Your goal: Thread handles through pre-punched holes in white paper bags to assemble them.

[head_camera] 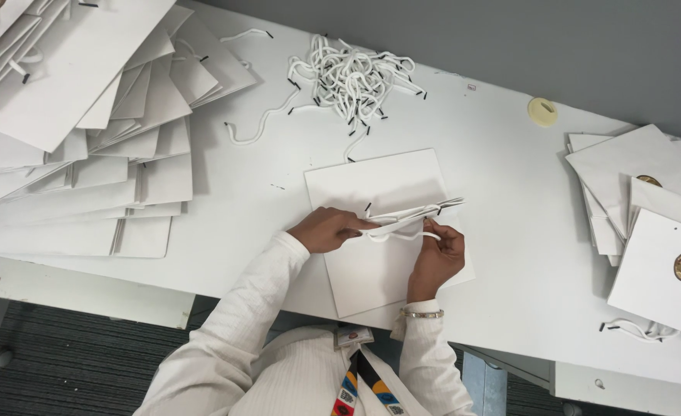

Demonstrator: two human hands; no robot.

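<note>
At centre frame, the left hand pins a flat white bag on the table, fingers pressed together; the right hand pinches a white cord. A loose pinch could let the cord slip free.

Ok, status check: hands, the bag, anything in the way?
Left hand pinning paper bag at its opening. Right hand pinching white cord. Loose cord pile beyond, apart from the bag.
</note>
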